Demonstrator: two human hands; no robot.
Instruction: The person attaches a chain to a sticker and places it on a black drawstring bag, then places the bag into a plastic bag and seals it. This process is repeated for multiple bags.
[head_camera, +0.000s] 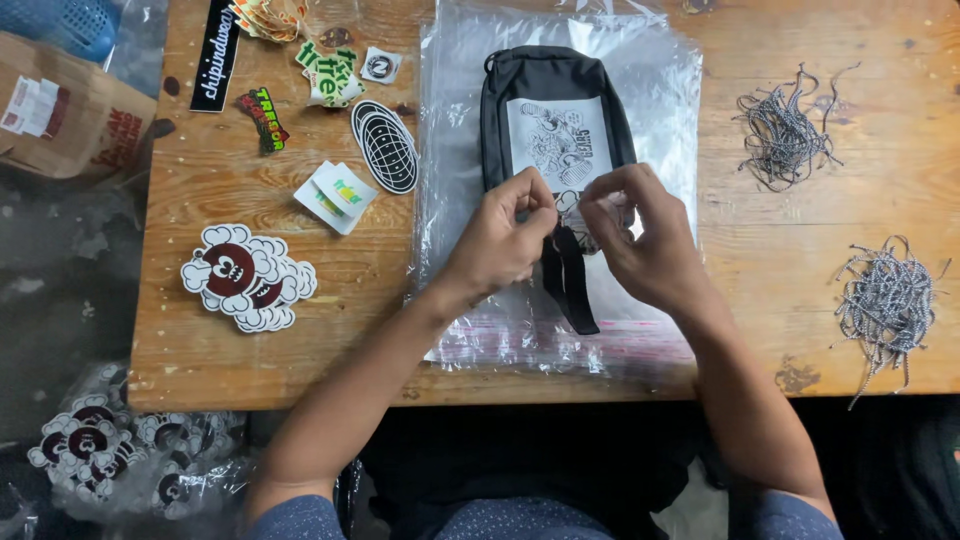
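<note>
Worn wooden counter (250, 360) seen from above, scattered with die-cut stickers (247, 277) at left and two tangles of speckled cord (886, 300) at right. At centre, a black fabric pouch (553, 110) with a white printed patch lies on crinkly clear plastic bags (660, 100), keeping it clean. Left hand (497, 240) and right hand (640, 240) both pinch its black webbing strap (570, 285), fingertips closed together.
</note>
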